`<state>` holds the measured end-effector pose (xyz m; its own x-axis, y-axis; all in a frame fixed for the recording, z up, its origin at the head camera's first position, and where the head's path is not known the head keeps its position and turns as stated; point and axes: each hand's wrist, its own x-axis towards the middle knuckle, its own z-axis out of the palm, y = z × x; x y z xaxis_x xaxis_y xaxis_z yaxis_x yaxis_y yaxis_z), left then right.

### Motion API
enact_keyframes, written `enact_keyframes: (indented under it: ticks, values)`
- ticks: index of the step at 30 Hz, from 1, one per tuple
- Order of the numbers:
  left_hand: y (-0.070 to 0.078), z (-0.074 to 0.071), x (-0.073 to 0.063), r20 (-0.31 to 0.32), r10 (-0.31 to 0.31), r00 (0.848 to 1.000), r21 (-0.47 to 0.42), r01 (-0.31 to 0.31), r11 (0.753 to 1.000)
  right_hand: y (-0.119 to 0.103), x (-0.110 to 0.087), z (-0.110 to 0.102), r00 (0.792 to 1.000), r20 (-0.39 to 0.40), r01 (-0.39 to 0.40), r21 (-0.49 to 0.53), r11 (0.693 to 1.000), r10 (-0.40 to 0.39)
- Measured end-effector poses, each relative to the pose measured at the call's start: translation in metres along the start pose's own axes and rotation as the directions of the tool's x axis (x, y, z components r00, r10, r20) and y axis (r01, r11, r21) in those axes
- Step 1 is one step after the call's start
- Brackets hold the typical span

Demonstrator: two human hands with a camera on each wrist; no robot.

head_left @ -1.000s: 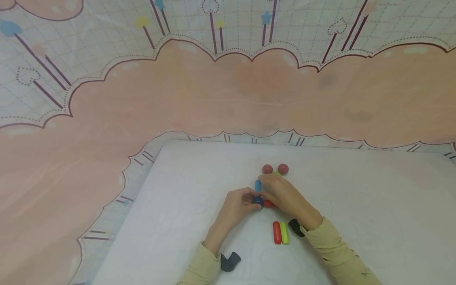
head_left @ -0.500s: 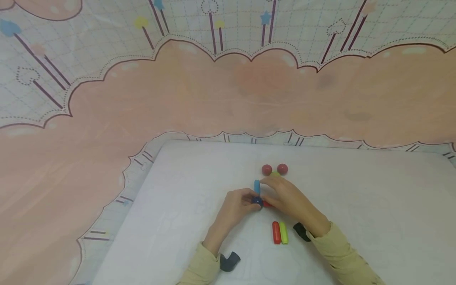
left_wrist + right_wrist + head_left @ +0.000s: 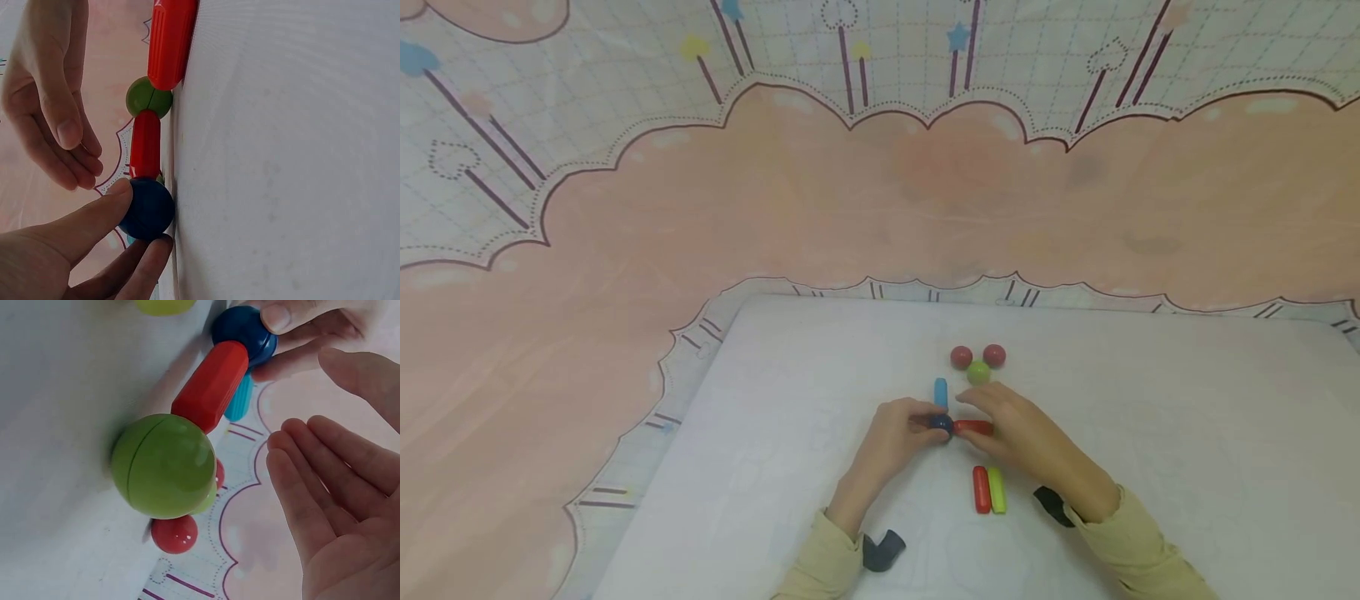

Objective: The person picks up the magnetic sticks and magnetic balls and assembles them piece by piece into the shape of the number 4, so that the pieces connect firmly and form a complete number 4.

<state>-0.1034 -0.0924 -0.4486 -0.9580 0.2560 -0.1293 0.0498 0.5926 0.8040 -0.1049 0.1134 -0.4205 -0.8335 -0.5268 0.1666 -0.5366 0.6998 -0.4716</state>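
Note:
My left hand [image 3: 893, 435] pinches a dark blue ball [image 3: 942, 426] between thumb and fingers, low over the white table. A red ridged rod [image 3: 212, 384] runs from this ball to a green ball [image 3: 164, 465], which my right hand hides in the head view. Behind the blue ball, a light blue rod [image 3: 941, 393] points away from me. My right hand [image 3: 1033, 437] is beside the red rod, its fingers relaxed and apart from the pieces in the right wrist view, holding nothing.
Two red balls [image 3: 994, 355] and another green ball [image 3: 978, 372] lie behind the hands. Nearer me, a loose red rod [image 3: 982, 490] and a yellow-green rod [image 3: 997, 490] lie side by side. The white table [image 3: 760, 467] meets a patterned cloth [image 3: 865, 208] at its far edge.
My right hand has drawn back to the right and toward me, uncovering the red rod and the loose green ball behind. My left hand keeps its pinch on the blue ball.

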Motion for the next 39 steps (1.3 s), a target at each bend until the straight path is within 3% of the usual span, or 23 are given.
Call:
enact_keyframes:
  ticks: [15,27,39]
  values:
    - [-0.001,0.000,-0.001,-0.005,-0.010,1.000,0.007,0.010,1.000,-0.001,-0.018,-0.002,0.998,0.061,-0.037,0.050,0.998,0.034]
    - [-0.001,0.000,0.000,0.001,-0.002,1.000,0.000,0.002,1.000,0.002,-0.030,0.001,0.992,0.126,-0.028,0.075,0.997,0.018]
    - [0.000,0.000,0.000,-0.005,-0.012,1.000,0.031,0.012,0.999,0.003,-0.039,0.003,0.991,0.133,0.013,0.060,0.998,-0.021]
